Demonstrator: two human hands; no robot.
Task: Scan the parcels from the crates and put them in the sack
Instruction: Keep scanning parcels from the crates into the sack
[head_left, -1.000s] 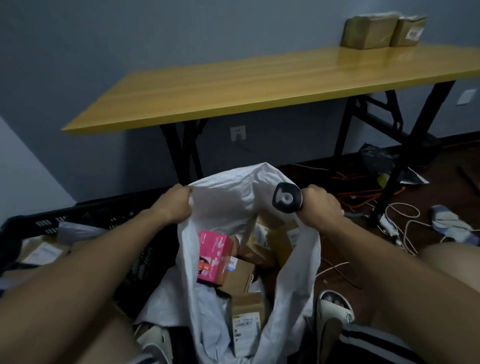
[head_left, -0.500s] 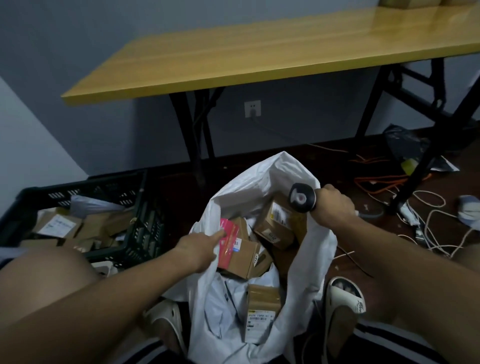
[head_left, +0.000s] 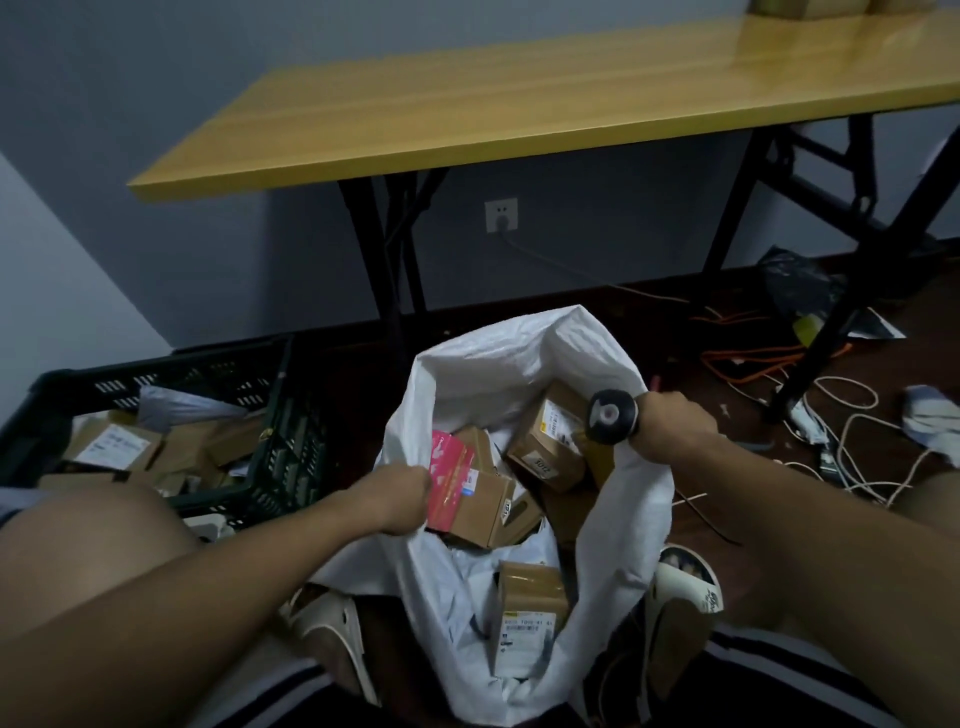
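Parcels (head_left: 545, 441) fill the white sack (head_left: 519, 358) on the floor: brown cartons and one pink box (head_left: 449, 475). Labels carry barcodes; a small tag appears to read "TOTZ", other print illegible. Left hand (head_left: 402, 499), fingers curled, grips the sack's near-left rim beside the pink box. Right hand (head_left: 670, 421) is clamped on the black scanner (head_left: 612, 417) at the right rim. More parcels lie in the dark crate (head_left: 291, 415), left of the sack.

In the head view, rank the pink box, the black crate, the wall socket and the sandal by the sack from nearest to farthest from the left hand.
1. Pink box, just right of the left hand, inside the white sack.
2. Black crate, to its left; the sandal, below it, is too close to call against the crate.
3. Wall socket, far up on the wall.
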